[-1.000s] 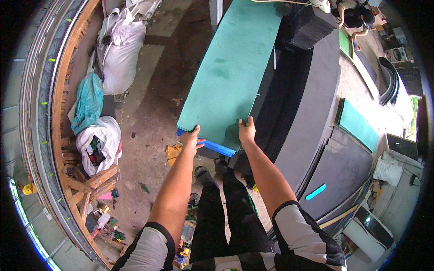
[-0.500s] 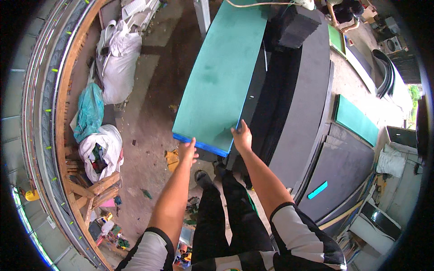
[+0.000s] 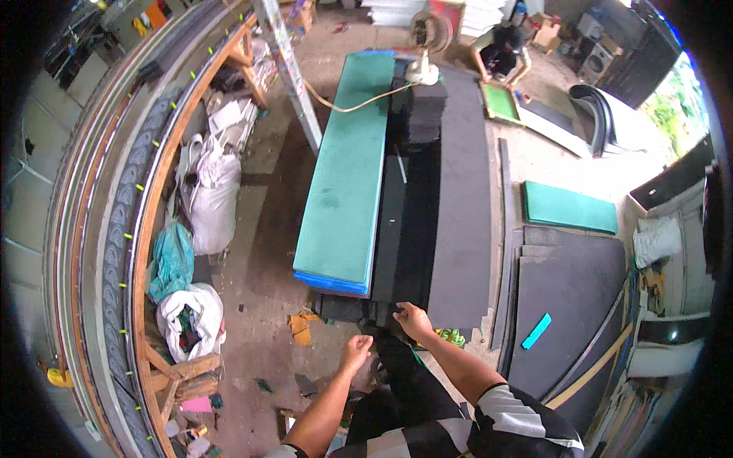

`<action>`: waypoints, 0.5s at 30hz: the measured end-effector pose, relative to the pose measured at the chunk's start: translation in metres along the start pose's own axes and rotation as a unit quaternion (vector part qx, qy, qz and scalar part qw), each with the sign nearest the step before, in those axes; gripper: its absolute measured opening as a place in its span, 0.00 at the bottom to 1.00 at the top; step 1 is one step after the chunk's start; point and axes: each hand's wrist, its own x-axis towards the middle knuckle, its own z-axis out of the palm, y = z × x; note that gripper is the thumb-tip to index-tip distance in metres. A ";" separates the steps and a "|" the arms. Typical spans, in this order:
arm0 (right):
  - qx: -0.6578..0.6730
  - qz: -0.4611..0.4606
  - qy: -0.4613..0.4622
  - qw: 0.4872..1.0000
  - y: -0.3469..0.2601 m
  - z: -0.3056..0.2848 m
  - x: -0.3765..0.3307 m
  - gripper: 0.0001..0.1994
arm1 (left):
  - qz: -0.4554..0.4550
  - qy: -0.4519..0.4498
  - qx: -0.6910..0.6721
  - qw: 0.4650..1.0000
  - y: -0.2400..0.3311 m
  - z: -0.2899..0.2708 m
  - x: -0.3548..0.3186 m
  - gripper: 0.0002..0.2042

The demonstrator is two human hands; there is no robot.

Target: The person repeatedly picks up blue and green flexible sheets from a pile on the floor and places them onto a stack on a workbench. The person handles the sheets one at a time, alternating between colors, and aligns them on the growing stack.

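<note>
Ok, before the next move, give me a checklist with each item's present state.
1. Left hand apart from the green sheet: ok.
2. Right hand apart from the black stack: cannot tell; they overlap in view.
3. Green sheet lying on the blue layer: ok.
4. No cable across the green sheet: not ok; it crosses toward the far end, contact unclear.
5. Co-worker away from the green sheet: ok.
</note>
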 end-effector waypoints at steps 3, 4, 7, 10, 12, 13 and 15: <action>-0.012 -0.037 0.042 0.998 0.015 -0.033 -0.049 0.21 | 0.047 -0.051 0.040 0.997 -0.001 0.028 -0.025 0.19; -0.012 -0.044 0.071 0.996 0.023 -0.051 -0.069 0.20 | 0.055 -0.079 0.062 0.993 0.001 0.047 -0.032 0.19; 0.027 -0.076 0.061 0.995 -0.003 -0.079 -0.115 0.20 | 0.057 -0.078 0.103 0.990 0.061 0.062 -0.104 0.15; 0.041 -0.116 0.075 0.990 -0.021 -0.108 -0.154 0.19 | 0.153 -0.085 0.040 0.984 0.053 0.083 -0.116 0.16; 0.036 -0.125 0.095 0.987 -0.022 -0.133 -0.183 0.19 | 0.161 -0.092 0.095 0.978 0.077 0.107 -0.146 0.15; 0.026 -0.124 0.103 0.987 -0.029 -0.145 -0.198 0.19 | 0.162 -0.094 0.127 0.974 0.099 0.117 -0.175 0.14; 0.064 -0.139 0.101 0.983 -0.034 -0.171 -0.226 0.19 | 0.181 -0.126 0.116 0.968 0.118 0.135 -0.207 0.13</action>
